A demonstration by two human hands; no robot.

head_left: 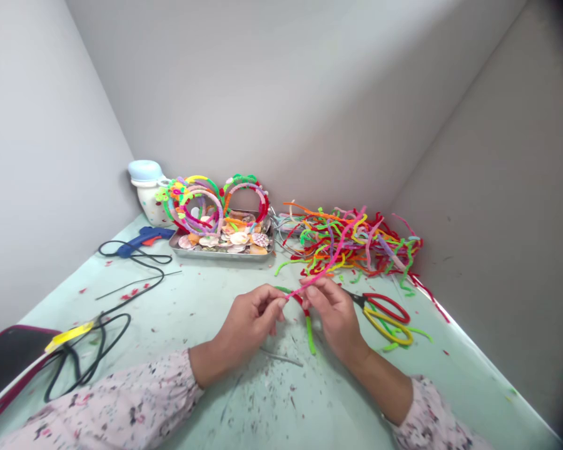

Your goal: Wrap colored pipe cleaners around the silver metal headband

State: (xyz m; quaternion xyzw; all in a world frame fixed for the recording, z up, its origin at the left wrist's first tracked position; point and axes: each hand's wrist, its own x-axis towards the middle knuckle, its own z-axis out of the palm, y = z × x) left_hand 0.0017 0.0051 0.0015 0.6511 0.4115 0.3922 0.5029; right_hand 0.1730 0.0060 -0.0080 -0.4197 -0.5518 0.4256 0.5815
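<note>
A long pink pipe cleaner (335,255) runs from my left hand (251,322) through my right hand (334,315) and rises over the pile behind. The fingertips of my left hand pinch its lower end, and my right hand grips it a short way along, between thumb and fingers. Just beneath my hands, a green and red pipe cleaner piece (309,334) rests on the table, partly hidden by my right hand. Scissors (388,319) with red and yellow handles lie right of my right hand.
A metal tray (220,255) of shells and pipe-cleaner rings (201,212) stands at the back. Right of it spreads a pile of colourful pipe cleaners (351,240). A blue glue gun (143,240), its black cord, a white jar (150,197) and a dark device (14,356) are left.
</note>
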